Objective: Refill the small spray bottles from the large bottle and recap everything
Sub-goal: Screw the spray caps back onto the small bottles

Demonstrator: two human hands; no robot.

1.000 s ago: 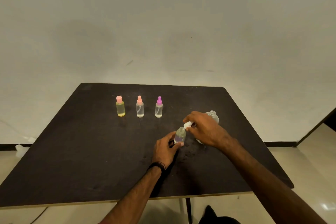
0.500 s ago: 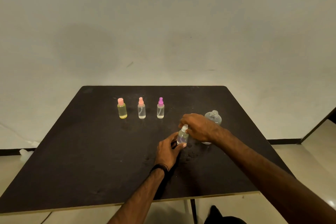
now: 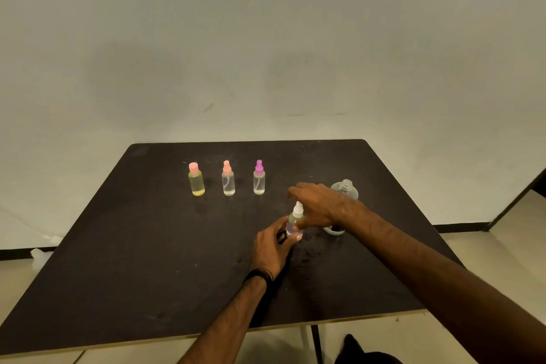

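My left hand grips the lower body of a small clear spray bottle standing on the black table. A white spray cap sits on its neck. My right hand hovers just right of and behind the cap, fingers spread loosely, thumb near the bottle's side. The large clear bottle stands uncapped behind my right hand, partly hidden by the wrist. Three small capped bottles stand in a row farther back: yellow liquid with a pink cap, clear with a salmon sprayer, clear with a purple sprayer.
A pale wall rises behind the table. The table's near edge runs across the bottom, with a leg below it. Light floor shows on both sides, and a white object lies on the floor at the left.
My right hand brought the white cap onto the small bottle's neck, closed over it, and has since loosened so the cap shows. My left hand has kept hold of the bottle.
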